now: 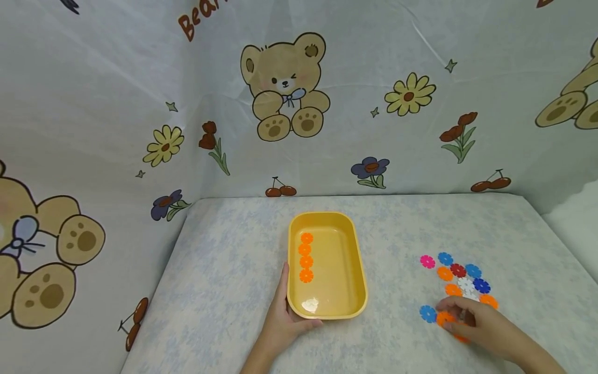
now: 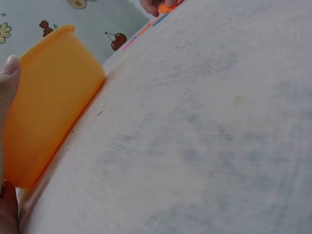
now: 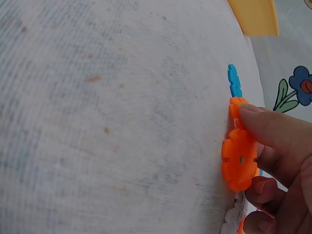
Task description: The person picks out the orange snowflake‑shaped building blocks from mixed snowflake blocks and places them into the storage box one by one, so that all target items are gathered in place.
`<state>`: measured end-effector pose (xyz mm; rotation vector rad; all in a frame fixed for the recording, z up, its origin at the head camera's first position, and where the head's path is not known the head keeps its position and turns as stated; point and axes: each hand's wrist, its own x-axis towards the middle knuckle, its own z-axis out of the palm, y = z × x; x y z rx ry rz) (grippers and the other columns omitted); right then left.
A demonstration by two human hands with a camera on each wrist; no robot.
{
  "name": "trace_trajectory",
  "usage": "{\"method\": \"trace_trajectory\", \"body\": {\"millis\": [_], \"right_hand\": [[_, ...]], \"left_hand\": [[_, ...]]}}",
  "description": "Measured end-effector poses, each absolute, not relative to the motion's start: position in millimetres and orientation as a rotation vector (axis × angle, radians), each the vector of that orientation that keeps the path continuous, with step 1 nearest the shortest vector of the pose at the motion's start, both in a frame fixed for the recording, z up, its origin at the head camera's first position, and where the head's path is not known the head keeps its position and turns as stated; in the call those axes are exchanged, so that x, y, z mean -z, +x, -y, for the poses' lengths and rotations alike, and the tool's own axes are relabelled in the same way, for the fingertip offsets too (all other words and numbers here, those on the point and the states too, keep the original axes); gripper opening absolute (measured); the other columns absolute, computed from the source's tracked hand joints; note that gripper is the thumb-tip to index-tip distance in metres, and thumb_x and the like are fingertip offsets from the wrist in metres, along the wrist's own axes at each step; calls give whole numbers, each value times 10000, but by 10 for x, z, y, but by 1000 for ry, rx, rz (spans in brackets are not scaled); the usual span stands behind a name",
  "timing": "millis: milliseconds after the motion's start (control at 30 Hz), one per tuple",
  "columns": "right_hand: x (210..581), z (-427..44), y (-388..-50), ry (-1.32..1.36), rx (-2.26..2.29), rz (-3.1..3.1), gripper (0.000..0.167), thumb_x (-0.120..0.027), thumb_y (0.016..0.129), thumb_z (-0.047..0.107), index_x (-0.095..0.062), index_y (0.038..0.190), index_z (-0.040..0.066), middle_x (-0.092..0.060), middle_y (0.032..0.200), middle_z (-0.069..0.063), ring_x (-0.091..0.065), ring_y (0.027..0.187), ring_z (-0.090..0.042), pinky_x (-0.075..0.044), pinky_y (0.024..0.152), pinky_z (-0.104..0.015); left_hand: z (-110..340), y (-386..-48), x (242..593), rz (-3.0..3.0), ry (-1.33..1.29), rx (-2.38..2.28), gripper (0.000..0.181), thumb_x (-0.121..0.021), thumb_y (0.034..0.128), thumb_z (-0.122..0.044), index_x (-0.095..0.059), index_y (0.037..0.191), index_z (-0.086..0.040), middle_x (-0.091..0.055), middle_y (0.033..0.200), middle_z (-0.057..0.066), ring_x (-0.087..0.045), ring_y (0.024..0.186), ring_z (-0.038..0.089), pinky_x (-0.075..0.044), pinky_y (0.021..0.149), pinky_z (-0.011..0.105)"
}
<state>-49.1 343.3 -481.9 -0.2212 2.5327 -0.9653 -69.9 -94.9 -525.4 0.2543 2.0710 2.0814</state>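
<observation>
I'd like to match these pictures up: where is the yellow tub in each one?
Head: the tub is near the centre, in the lower half.
Left wrist: the tub is at the left, looking more orange.
Right wrist: the tub is at the top right, cut off by the top edge.
Shared landmark: the right hand, respectively at lower right, top and right edge.

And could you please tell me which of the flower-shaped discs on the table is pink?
It is the pink disc just left of the farthest blue disc in the head view; the others visible are orange, blue, red or white.
</observation>
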Motion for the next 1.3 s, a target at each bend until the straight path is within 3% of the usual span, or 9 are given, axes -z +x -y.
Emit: {"method": "trace_trajectory", "body": {"millis": [200, 333, 500, 667, 767, 967, 1300], "right_hand": [[4775, -3414, -557, -126, 940, -2559, 314, -715, 904, 334, -666, 1166, 168, -569, 844, 26, -468, 656, -75, -404, 521, -206], [4715, -3347, -623, -85, 989, -2617, 341, -702, 922, 299, -656, 1223, 146, -564, 847, 5, -476, 620, -99, -422, 501, -208], [4598, -3135, -786, -72, 1163, -2653, 389, -671, 951, 299, -645, 1297, 123, -651, 1080, -74, -581, 693, -132, -462, 514, -236], [4488, -2799, -1010, 59, 1267, -2630, 540, -682, 907, 480, -624, 1352, 180, -651, 1248, -109, -658, 856, -195, -533, 619, -268], [4432, -2589, -1136, 97, 1323, -2587, 597, -719, 874, 491, -608, 1375, 186, -654, 1213, -103, -640, 787, -238, -546, 641, -274], [4310, -2127, -1285, -46, 1435, -2515, 518, -782, 846, 382, -663, 1306, 174, -692, 1116, -84, -474, 564, -251, -392, 482, -237], [4382, -1284, -1325, -540, 1263, -2450, 346, -780, 860, 254, -735, 1176, 122, -694, 863, 83, -444, 564, -73, -382, 511, -179]], "left_hand": [[949, -697, 5254, -2063, 251, -2089, 1325, -909, 706, -154, 53, 1603, -315, -14, 1675, -82, -158, 1534, 167, -260, 1119, 74], [952, -696, 5252, -2075, 242, -2083, 1328, -913, 701, -160, 48, 1604, -310, -20, 1675, -79, -153, 1535, 167, -251, 1118, 67], [956, -697, 5250, -2083, 223, -2070, 1326, -914, 699, -170, 44, 1602, -328, -19, 1669, -114, -138, 1535, 136, -241, 1113, 54], [948, -707, 5253, -2048, 234, -2093, 1307, -899, 719, -140, 45, 1601, -335, 6, 1665, -123, -120, 1538, 130, -254, 1120, 72], [950, -708, 5253, -2008, 248, -2117, 1306, -892, 724, -116, 52, 1600, -337, 20, 1667, -115, -120, 1539, 136, -273, 1128, 96], [962, -700, 5243, -1998, 241, -2117, 1320, -900, 714, -131, 56, 1598, -343, 21, 1667, -122, -112, 1541, 130, -276, 1122, 89], [955, -694, 5232, -2010, 285, -2118, 1297, -885, 741, -148, 73, 1601, -309, 29, 1675, -73, -221, 1516, 155, -375, 1092, 142]]}}
